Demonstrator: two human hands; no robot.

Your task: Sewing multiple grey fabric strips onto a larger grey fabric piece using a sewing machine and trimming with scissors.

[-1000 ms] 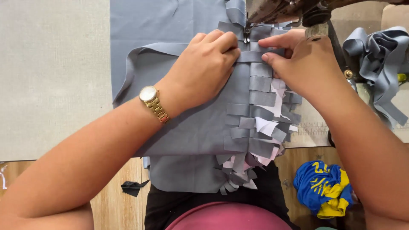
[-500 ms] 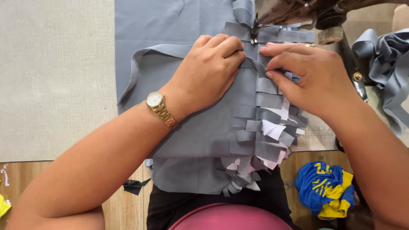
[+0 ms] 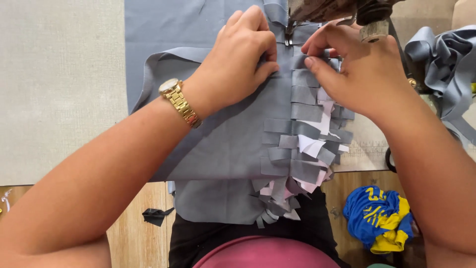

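Our count — two hands, one watch, one big grey piece

We count two hands, left hand (image 3: pixel 238 59) and right hand (image 3: pixel 357 69); one gold wristwatch (image 3: pixel 171 88); one large grey fabric panel (image 3: pixel 218 144); one heap of grey strips (image 3: pixel 441 59) — too tangled to number; one blue-and-yellow cloth (image 3: pixel 379 218); one dark scrap (image 3: pixel 154 216).

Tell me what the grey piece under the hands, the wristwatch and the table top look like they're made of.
Grey piece: woven cloth, matte; it creases and drapes over the table edge. Wristwatch: gold-coloured metal, likely; the linked band shines. Table top: pale, finely textured matte surface, perhaps laminate or felt; hard to tell.
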